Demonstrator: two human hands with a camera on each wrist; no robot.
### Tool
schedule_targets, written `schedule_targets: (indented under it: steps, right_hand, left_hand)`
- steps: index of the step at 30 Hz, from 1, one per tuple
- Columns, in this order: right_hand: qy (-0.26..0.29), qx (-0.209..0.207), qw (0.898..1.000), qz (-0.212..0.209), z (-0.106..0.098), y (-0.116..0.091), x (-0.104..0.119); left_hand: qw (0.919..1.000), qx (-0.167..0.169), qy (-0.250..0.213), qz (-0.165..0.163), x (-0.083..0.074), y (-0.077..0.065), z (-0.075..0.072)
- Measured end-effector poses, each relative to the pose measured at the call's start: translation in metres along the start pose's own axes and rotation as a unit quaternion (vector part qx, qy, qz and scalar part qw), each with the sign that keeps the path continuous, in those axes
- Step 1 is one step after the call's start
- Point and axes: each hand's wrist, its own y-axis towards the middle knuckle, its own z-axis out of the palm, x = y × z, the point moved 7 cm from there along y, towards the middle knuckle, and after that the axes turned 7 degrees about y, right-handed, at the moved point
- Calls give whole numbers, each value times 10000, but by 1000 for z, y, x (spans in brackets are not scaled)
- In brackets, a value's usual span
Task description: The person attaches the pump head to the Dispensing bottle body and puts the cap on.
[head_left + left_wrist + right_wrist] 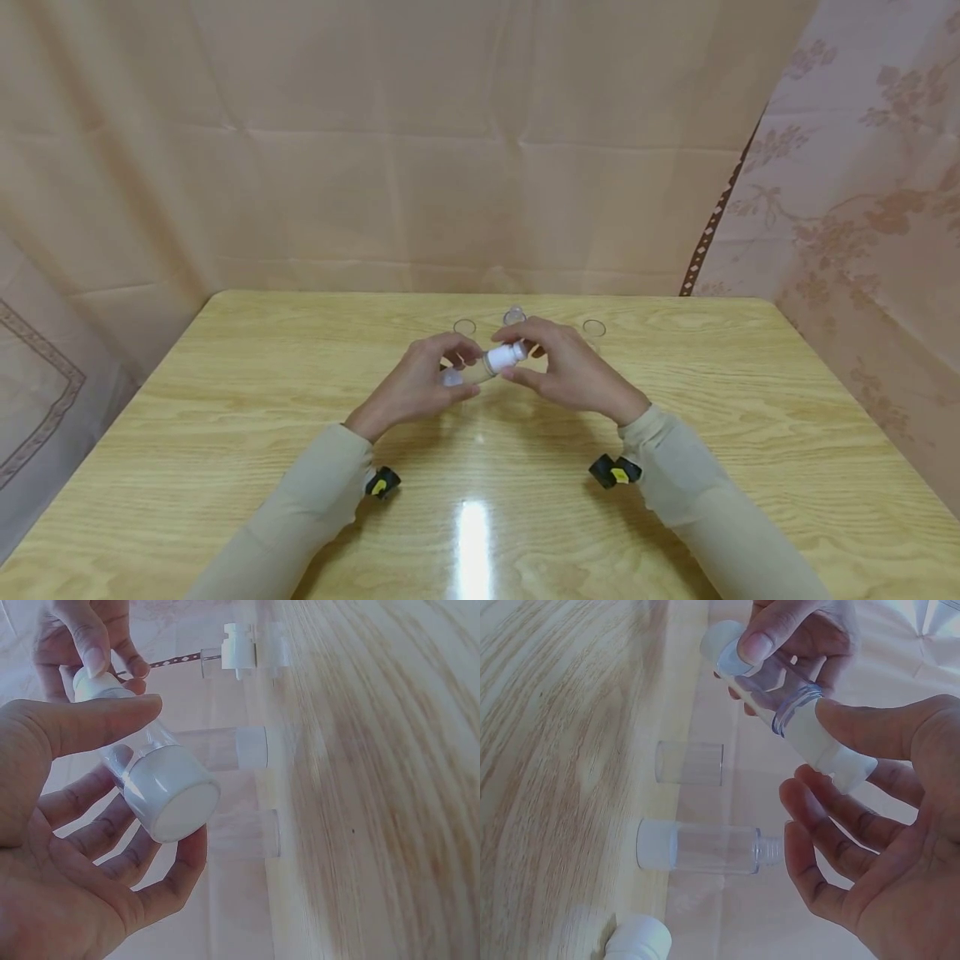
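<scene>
Tilted above the table, a clear bottle (474, 372) with a white base (184, 802) lies across both hands. My left hand (422, 379) grips it near the base, thumb on one side and fingers round the other. At the bottle's neck sits a white pump head (826, 746), which my right hand (566, 367) pinches between thumb and fingers. The right hand's other fingers are spread and bent beneath the pump head in the right wrist view. The threaded neck, if any, is hidden under the pump head's collar.
Behind the hands, a second clear bottle (712, 847) with a white base stands upright. A clear cylindrical cap (690, 763) stands to its left. Off to its right are another white pump head (238, 649) and a clear cap (594, 328). A curtain (450, 167) hangs behind the wooden table (225, 433).
</scene>
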Motion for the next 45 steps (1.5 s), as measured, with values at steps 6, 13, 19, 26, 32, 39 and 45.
schedule_targets:
  steps: [6, 13, 19, 26, 32, 39, 45]
  right_hand:
    - [-6, -7, 10000, -36, -1, 0, 1]
    - [-9, 51, 10000, 17, 0, 1, 1]
    - [79, 131, 9998, 154, 2, 2, 0]
    - [-70, 58, 9999, 82, -1, 1, -1]
    - [-33, 12, 10000, -57, -2, 0, 2]
    - [-22, 21, 10000, -12, -1, 0, 2]
    - [23, 169, 9997, 156, 1, 2, -1]
  left_hand:
    - [10000, -27, 2, 39, -1, 0, -1]
    - [10000, -45, 11, 49, -1, 0, -1]
    - [10000, -50, 41, 21, -1, 1, 0]
    - [10000, -35, 37, 3, -1, 1, -1]
    - [10000, -37, 0, 42, -2, 1, -1]
    - [10000, -44, 14, 34, -2, 1, -1]
    - [10000, -64, 40, 37, -2, 1, -1]
